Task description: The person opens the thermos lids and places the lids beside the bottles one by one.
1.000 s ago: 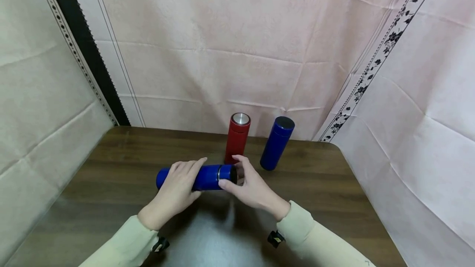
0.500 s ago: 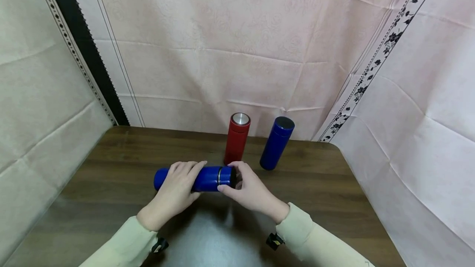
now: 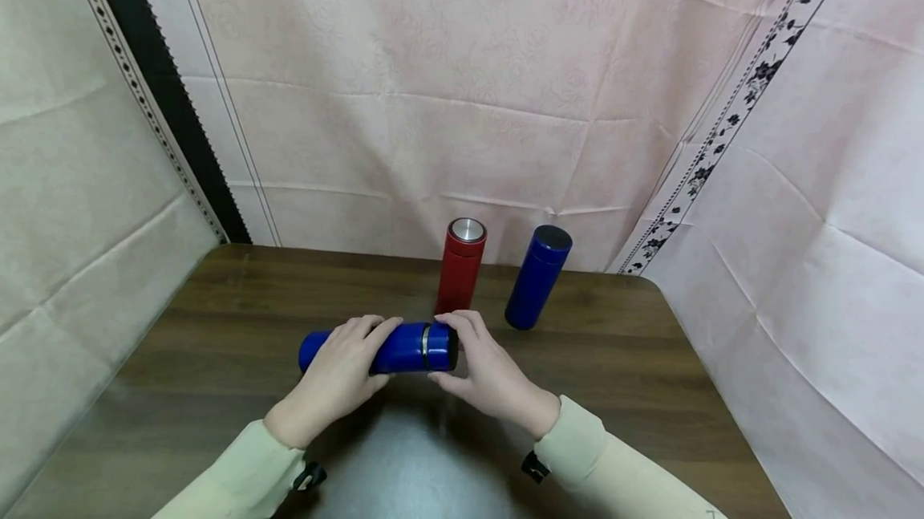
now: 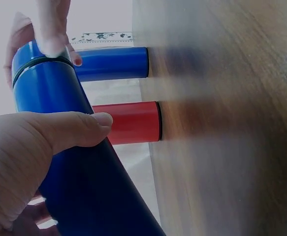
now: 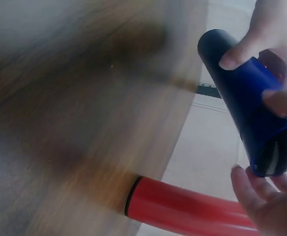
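Left grip: fingers and thumb wrapped round the held blue bottle
Right grip: thumb and fingers spanning its cap, holding it from both sides
Held blue bottle: sideways, above the table
Red bottle: upright on the table, beyond the cap
Second blue bottle: upright, near the red bottle, not touching

Left fingers curled; right fingers curved, thumb opposite; forearms angled inward.
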A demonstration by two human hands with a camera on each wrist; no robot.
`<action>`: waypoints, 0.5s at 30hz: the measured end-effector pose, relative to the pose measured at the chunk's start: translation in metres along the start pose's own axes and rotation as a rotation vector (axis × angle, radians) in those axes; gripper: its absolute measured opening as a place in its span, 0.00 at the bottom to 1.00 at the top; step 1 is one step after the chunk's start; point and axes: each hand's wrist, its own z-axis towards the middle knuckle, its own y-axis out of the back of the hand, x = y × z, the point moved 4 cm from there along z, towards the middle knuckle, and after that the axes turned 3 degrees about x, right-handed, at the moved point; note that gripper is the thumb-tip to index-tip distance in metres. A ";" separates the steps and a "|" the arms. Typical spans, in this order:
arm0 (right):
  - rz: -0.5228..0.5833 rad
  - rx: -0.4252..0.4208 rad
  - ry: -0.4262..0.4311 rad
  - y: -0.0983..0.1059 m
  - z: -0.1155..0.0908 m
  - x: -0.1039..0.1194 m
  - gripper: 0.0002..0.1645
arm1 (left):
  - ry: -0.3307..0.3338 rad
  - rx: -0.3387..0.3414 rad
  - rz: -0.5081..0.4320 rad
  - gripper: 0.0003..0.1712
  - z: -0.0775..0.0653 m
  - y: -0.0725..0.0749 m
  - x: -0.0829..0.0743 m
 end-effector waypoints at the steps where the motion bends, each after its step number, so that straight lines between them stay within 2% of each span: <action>1: 0.046 0.007 -0.017 0.000 0.000 -0.001 0.48 | 0.003 0.003 0.000 0.48 0.000 0.000 0.000; 4: 0.180 0.016 -0.081 0.001 0.001 -0.004 0.48 | 0.006 0.006 0.004 0.48 0.000 0.001 -0.002; 7: 0.266 0.023 -0.148 0.001 0.001 -0.007 0.47 | -0.001 -0.001 0.011 0.48 0.001 0.002 -0.003; 15: 0.309 0.087 -0.325 0.004 0.000 -0.016 0.41 | -0.051 -0.029 0.039 0.49 -0.001 0.003 -0.005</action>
